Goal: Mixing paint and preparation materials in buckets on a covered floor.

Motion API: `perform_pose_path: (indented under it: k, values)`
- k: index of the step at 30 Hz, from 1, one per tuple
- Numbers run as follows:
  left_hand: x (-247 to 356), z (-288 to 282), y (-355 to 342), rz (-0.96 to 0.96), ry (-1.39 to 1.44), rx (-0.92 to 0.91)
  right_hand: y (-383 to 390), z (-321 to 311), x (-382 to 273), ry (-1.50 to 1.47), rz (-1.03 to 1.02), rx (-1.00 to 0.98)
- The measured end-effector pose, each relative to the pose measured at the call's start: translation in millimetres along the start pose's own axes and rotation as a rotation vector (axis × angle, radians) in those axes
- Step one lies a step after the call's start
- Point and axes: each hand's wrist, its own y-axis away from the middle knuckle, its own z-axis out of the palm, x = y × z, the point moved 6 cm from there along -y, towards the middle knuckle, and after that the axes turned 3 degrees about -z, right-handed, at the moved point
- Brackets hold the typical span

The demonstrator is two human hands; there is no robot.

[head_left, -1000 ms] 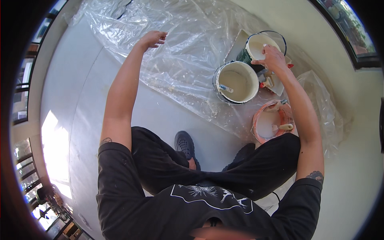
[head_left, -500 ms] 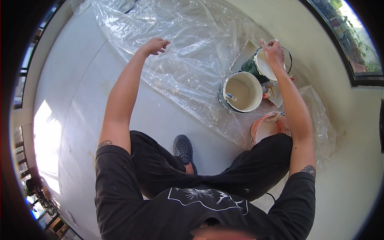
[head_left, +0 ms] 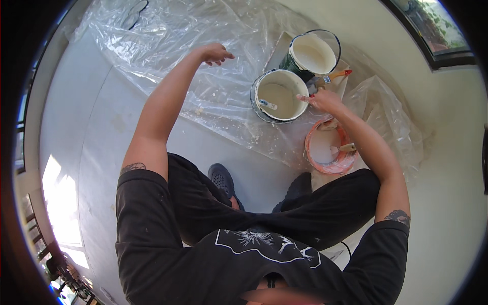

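Observation:
My left hand (head_left: 217, 54) hangs in the air over the clear plastic sheet (head_left: 223, 91), fingers loosely stretched and nothing in them. At the right edge of the middle paint bucket (head_left: 294, 81), my right hand (head_left: 325, 100) points left with its index finger out; it holds nothing. Whether the fingertip touches the rim I cannot tell. That bucket contains cream paint, and a small blue-and-white piece (head_left: 268, 104) shows inside it. Behind it stands a dark green bucket (head_left: 291, 63) of pale paint with its handle raised. Nearer me, a paint-smeared orange bucket (head_left: 330, 166) has whitish paint and a wooden-handled tool (head_left: 347, 148) in it.
A paintbrush (head_left: 333, 77) with a red-tipped handle lies beyond my right hand. A pale tray (head_left: 279, 48) sits partly behind the buckets. The wall (head_left: 386, 61) and a dark-framed window (head_left: 437, 30) rise at right. Grey floor (head_left: 122, 101) borders the sheet at left.
My right hand has come down and left from above the green bucket to the middle bucket's edge. My left hand has shifted slightly right. The view has moved, showing more of the orange bucket.

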Motion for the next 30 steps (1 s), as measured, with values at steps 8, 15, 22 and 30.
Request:
perform_pose_path:
  k: [8, 15, 22, 30]
  values:
    - [84, 70, 5, 0.141, -0.139, -0.186, 11, -10, 76, -0.175, 0.185, 0.107]
    - [75, 51, 2, 0.049, -0.179, -0.114, 62, -61, 79, -0.3, -0.115, 0.229]
    - [87, 25, 0, 0.033, -0.255, -0.053, 113, -46, 110, -0.17, 0.017, -0.008]
    - [70, -35, 8, 0.017, -0.088, 0.13, 172, 77, 97, -0.147, -0.028, 0.173]
